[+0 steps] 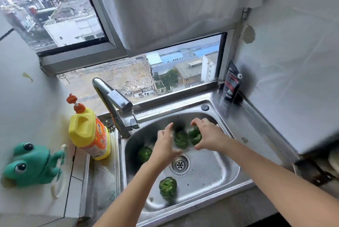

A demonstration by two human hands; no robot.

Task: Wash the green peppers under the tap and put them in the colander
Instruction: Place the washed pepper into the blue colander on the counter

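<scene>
Several green peppers lie in the steel sink [216, 173]. One pepper [194, 135] is at the back, and my right hand [208, 134] closes its fingers over it. Beside it sits a second pepper [181, 139], just right of my left hand [165, 146], whose fingers are spread and hold nothing. A third pepper [145, 153] lies at the left, partly behind my left wrist. Another pepper [167, 188] rests near the front of the basin. The tap [113, 100] stands at the back left, with no water visible. No colander is in view.
A yellow and orange dish soap bottle [89, 133] stands left of the sink. A green frog-shaped holder [31, 164] hangs on the left wall. A black pouch [231, 81] leans in the back right corner. The drain [179, 164] is mid-basin. The window sill runs behind the sink.
</scene>
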